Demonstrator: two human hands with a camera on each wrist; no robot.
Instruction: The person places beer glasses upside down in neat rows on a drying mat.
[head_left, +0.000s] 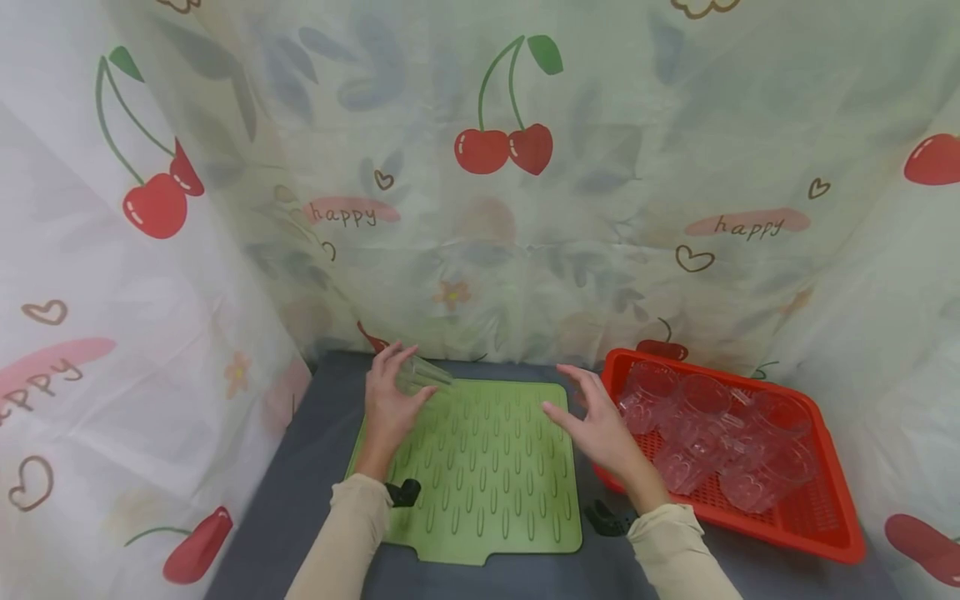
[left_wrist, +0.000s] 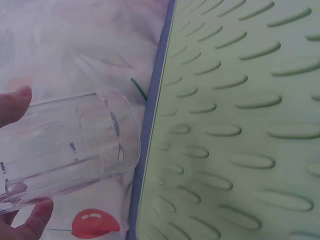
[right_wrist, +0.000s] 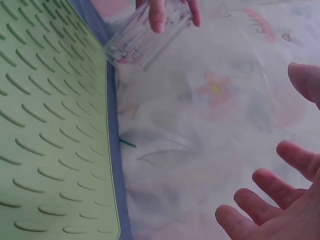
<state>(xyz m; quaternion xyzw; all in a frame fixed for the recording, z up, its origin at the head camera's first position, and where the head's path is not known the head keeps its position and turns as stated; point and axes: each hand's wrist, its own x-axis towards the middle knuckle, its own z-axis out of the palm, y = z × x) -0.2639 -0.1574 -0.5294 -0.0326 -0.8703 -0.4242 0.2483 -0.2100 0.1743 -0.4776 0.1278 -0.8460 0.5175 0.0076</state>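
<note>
A clear cup (head_left: 422,375) is in my left hand (head_left: 392,407) at the far left corner of the green ribbed mat (head_left: 491,492). In the left wrist view, fingertips and thumb lie on both sides of the transparent cup (left_wrist: 65,145), whose end comes close to the mat's edge. My right hand (head_left: 600,427) hovers over the mat's right side, between it and the red basket. Its fingers are spread with nothing between them, as the right wrist view also shows.
To the right, a red plastic basket (head_left: 846,508) holds several clear cups (head_left: 705,400). The mat lies on a dark grey tabletop (head_left: 288,500). Printed curtains (head_left: 510,217) enclose the back and both sides, close behind the table's far edge.
</note>
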